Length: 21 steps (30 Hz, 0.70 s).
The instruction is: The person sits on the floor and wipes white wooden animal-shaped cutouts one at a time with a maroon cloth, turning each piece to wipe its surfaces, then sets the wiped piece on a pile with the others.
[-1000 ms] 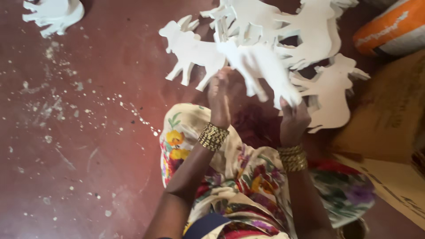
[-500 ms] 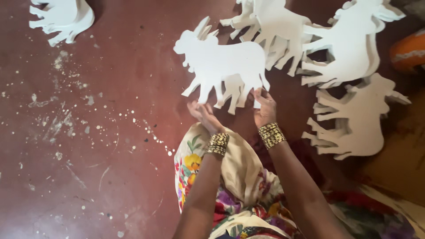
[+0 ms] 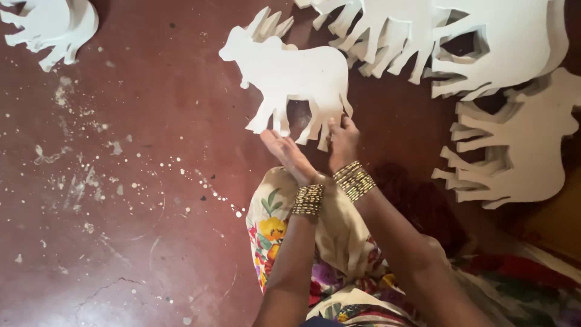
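I take this for a small craft workshop run on the ground. A dark red floor [image 3: 121, 242] is speckled with white paint or dust, and stacks of white cut-out animal shapes [image 3: 514, 145] lie along its far and right edges, another pile [image 3: 54, 24] at its far left corner.

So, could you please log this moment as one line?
right hand: holds white cow cutout by hind leg | left hand: open below it | red floor

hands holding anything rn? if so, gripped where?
Right hand grips the white cow cutout by its hind legs. Left hand lies open, palm up, just below the front legs, not clearly gripping.
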{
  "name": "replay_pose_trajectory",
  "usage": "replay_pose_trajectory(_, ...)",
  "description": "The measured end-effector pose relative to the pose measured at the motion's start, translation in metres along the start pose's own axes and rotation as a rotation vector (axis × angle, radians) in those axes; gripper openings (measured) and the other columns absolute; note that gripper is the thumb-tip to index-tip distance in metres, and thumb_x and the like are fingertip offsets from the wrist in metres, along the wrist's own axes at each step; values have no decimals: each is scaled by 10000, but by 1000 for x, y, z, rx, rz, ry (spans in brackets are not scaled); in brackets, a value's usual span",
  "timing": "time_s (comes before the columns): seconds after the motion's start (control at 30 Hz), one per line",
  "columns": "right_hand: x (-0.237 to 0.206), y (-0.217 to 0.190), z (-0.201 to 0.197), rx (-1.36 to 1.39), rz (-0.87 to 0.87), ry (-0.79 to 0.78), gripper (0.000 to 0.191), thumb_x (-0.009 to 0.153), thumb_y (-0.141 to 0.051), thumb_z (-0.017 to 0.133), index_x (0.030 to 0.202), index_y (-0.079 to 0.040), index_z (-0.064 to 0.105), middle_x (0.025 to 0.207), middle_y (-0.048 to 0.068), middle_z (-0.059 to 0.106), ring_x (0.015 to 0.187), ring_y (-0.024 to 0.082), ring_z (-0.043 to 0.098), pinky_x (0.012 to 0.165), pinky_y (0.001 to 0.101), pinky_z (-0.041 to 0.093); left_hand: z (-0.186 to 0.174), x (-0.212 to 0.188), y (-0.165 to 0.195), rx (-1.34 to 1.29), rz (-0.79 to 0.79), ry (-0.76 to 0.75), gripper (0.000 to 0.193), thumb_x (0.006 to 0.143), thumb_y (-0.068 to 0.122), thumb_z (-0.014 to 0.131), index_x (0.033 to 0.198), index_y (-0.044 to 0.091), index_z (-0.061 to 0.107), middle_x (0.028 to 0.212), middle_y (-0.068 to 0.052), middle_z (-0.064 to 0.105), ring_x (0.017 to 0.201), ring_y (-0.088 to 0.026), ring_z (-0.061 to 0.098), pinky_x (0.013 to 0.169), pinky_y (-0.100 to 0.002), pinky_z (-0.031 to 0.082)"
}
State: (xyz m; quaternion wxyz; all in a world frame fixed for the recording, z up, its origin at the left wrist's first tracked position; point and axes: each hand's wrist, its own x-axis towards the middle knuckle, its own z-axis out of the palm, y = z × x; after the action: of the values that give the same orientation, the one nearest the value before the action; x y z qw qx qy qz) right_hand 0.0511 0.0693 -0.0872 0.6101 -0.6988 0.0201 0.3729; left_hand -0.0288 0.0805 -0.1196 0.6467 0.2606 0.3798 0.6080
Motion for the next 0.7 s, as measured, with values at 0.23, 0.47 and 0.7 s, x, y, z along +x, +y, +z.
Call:
replay_pose_trajectory(0.23, -9, 5, -10, 52, -150, -99, 445, 927, -26, 663, 1360, 34, 582, 1120, 9, 725, 917, 74, 662, 763, 232, 546, 4, -10, 8, -25, -73, -93, 888, 1042, 482, 523, 1658, 46, 54, 1730, -227, 103, 1603, -343, 142, 1284, -489, 139)
replay_pose_trajectory(0.47, -17, -3, -127, -115, -354, -102, 430, 943, -26, 675, 1365, 28, 611, 1275, 30, 662, 1067, 84, 641, 906, 250, 539, 9, -12, 11, 61, -81, -188, 841, 1004, 313, 633, 1630, 21, 153, 1694, -242, 217, 1552, -362, 284, 1261, -491, 259)
replay_pose_trajectory(0.7, -25, -56, -336, -564, -605, 346, 348, 1026, -112, 675, 1371, -71, 678, 1144, 116, 645, 985, 217, 622, 872, 314, 542, 26, -39, 19, 215, -149, -247, 762, 997, 263, 649, 1589, 10, 241, 1610, -250, 360, 1448, -325, 448, 1188, -443, 385)
